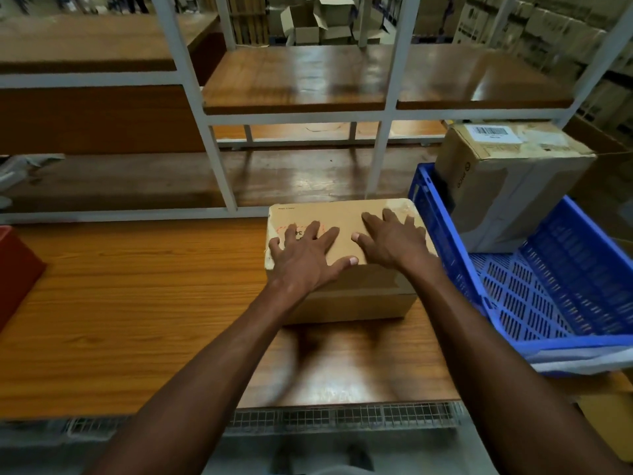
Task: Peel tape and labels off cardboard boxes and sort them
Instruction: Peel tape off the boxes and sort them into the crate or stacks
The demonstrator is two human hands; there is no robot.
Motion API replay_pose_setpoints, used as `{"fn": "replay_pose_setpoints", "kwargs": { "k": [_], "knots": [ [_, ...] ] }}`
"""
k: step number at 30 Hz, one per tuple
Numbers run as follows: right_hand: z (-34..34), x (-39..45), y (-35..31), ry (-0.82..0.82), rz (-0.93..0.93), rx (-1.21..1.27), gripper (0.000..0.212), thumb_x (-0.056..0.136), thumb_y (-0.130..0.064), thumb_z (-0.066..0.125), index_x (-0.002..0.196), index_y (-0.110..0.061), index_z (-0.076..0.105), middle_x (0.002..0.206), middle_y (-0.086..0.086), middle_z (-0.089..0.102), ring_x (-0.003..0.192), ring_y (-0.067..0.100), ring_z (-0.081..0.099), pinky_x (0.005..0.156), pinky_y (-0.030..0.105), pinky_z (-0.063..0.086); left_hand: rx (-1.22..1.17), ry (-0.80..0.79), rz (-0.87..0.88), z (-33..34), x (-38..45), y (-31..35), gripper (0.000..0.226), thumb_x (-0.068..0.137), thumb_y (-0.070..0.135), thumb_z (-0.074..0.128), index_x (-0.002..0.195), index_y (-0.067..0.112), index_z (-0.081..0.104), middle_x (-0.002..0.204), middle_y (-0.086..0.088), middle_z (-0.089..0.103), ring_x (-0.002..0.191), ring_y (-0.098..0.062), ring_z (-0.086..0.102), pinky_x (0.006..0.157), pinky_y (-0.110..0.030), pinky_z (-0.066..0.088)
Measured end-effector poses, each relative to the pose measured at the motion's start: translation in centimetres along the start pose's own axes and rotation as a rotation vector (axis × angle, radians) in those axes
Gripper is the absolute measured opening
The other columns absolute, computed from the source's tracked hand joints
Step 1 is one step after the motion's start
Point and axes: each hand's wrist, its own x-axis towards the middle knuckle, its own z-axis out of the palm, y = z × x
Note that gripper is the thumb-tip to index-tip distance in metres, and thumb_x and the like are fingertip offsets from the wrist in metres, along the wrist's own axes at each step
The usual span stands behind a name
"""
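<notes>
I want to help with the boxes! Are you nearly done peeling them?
Not nearly. No peeled-off tape shows. Right now the left hand and right hand lie flat on the small box on the table. The box in the blue crate still wears its barcode label.

2 bare forearms in view, no sleeves showing anywhere along them. Left hand (305, 258) and right hand (394, 243) both ungloved, no watch, no ring, no wristband. Short, pale nails on the thumbs.
</notes>
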Motion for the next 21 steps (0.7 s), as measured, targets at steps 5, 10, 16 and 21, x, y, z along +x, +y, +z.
{"fn": "replay_pose_setpoints", "kwargs": {
  "k": [5, 10, 16, 21],
  "knots": [
    [1.4, -2.1, -0.3, 0.036, -0.033, 0.03, 0.059, 0.105, -0.058, 0.039, 0.158, -0.036, 0.029, 0.171, 0.01, 0.017, 0.155, 0.051, 0.008, 0.123, 0.062, 0.018, 0.032, -0.027, 0.011, -0.4, 0.5, -0.3, 0.089, 0.086, 0.086, 0.04, 0.161, 0.044, 0.015, 0.172, 0.002, 0.011, 0.155, -0.04, 0.009, 0.116, -0.066, 0.02],
    [0.3, -3.1, 3.7, 0.017, -0.161, 0.379, 0.065, 0.086, -0.062, 0.071, 0.142, -0.036, 0.052, 0.161, -0.004, 0.039, 0.152, 0.032, 0.029, 0.118, 0.055, 0.033, 0.09, 0.067, 0.071, 1.0, 0.1, -1.5, 0.098, 0.083, 0.08, 0.055, 0.162, 0.045, 0.007, 0.172, 0.003, 0.009, 0.156, -0.037, 0.01, 0.117, -0.059, 0.021],
    [5.4, -5.7, 7.6, 0.343, -0.175, 0.54, 0.06, 0.082, -0.045, 0.082, 0.136, -0.053, 0.056, 0.163, -0.022, 0.032, 0.157, 0.01, 0.012, 0.121, 0.071, 0.014, 0.035, 0.454, -0.004, 4.9, -2.4, -2.1, 0.08, 0.08, 0.08, 0.056, 0.151, 0.045, 0.042, 0.158, 0.008, 0.043, 0.142, -0.026, 0.04, 0.109, -0.069, 0.019],
    [7.0, -6.1, 6.2, 0.489, -0.149, 0.755, 0.055, 0.082, -0.021, 0.086, 0.129, -0.041, 0.067, 0.158, -0.018, 0.04, 0.143, -0.006, 0.035, 0.121, 0.057, 0.034, -0.183, 0.534, -0.112, 6.6, -3.5, -1.2, 0.075, 0.079, 0.067, 0.071, 0.146, 0.043, 0.05, 0.161, 0.005, 0.037, 0.147, -0.039, 0.026, 0.105, -0.068, 0.034]
  ]
}}
